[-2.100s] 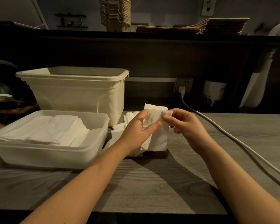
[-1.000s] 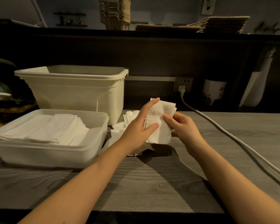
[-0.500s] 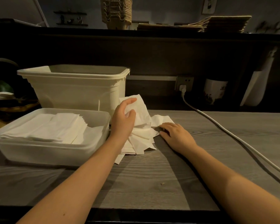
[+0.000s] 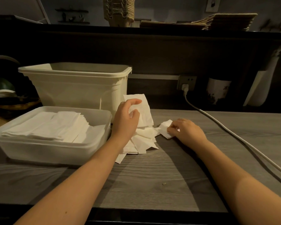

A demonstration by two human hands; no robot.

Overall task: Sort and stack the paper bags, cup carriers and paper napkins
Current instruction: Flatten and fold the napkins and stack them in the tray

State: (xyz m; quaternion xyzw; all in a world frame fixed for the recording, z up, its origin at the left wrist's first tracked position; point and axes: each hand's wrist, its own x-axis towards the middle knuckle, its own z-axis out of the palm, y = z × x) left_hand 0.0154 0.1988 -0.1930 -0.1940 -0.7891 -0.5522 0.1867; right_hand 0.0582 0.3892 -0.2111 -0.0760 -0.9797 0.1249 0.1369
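My left hand (image 4: 126, 118) grips a white paper napkin (image 4: 143, 109), held upright above a loose pile of napkins (image 4: 142, 141) on the grey wooden counter. My right hand (image 4: 187, 129) pinches another crumpled napkin (image 4: 164, 128) lying on the counter just right of the pile. A shallow white tray (image 4: 55, 148) at the left holds a flat stack of folded napkins (image 4: 52, 125). On the dark shelf at the back stand a stack of cup carriers (image 4: 118, 10) and a stack of brown paper bags (image 4: 217, 21).
A deep cream tub (image 4: 75, 86) stands behind the tray. A white cable (image 4: 225, 127) runs from a wall socket (image 4: 186, 82) across the counter's right side. A white cup (image 4: 217, 90) sits against the back wall. A dark basket (image 4: 11, 103) lies far left.
Both hands held one napkin together earlier. My left hand now keeps it alone and has moved left, while my right hand dropped to the counter and pinched another napkin.
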